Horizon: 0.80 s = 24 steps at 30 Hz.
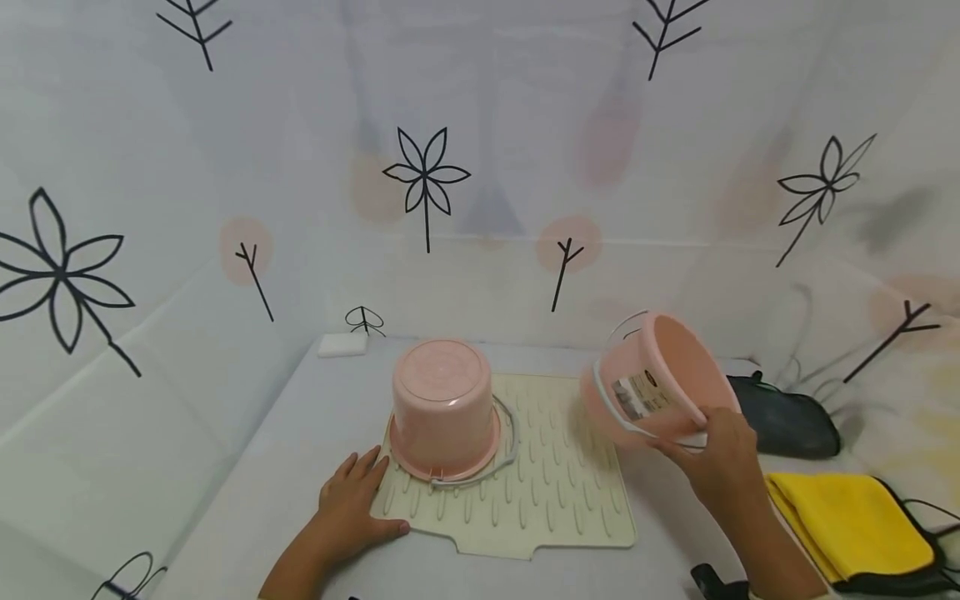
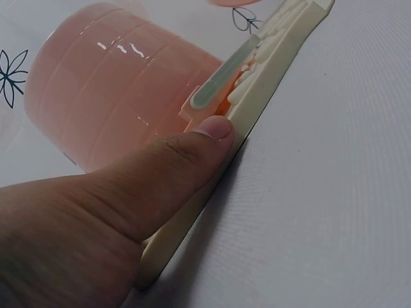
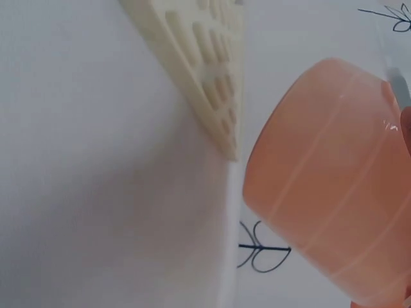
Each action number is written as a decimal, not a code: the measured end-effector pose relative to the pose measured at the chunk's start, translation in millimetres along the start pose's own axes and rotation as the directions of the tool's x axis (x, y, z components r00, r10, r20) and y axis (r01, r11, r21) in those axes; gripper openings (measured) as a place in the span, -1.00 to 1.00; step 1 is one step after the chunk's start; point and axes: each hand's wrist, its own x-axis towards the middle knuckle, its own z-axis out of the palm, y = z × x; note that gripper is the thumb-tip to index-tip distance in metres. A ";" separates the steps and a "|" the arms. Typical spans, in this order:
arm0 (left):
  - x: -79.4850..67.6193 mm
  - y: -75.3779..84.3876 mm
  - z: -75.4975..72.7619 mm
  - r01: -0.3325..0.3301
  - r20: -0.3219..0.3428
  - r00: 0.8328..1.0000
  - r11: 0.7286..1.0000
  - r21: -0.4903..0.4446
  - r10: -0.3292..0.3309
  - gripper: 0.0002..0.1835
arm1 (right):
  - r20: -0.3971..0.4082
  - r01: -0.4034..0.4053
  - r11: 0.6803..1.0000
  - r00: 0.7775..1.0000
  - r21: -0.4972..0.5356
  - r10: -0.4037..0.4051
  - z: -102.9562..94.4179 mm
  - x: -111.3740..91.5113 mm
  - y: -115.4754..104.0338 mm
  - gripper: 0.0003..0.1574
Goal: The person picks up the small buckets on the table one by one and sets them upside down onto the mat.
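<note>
My left hand (image 1: 351,510) lies at the left front corner of a cream ribbed drying mat (image 1: 562,492), fingers spread along its side. In the left wrist view the thumb (image 2: 192,151) presses on the mat's edge. Upside down on the mat stands a pink bucket (image 1: 442,408), its grey handle (image 1: 513,433) resting on the ribs. With my right hand (image 1: 720,457) I grip the rim of a second pink bucket (image 1: 626,367), held tilted above the mat's right side. This one bears a label (image 1: 641,395). In the right wrist view, mostly the held bucket's outside (image 3: 327,186) shows.
A folded yellow cloth (image 1: 862,525) with black trim lies at the right, and a dark pouch-like item (image 1: 787,421) sits behind it. A white block (image 1: 342,344) is at the back left. The patterned sheet (image 1: 487,100) rises behind the white table (image 1: 247,500).
</note>
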 end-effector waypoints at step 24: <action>0.5 0.9 -1.2 -0.015 0.013 1.000 1.000 0.018 0.015 0.28 | 0.073 -0.449 0.772 0.880 0.450 0.469 16.7 -26.8 -48.1 0.12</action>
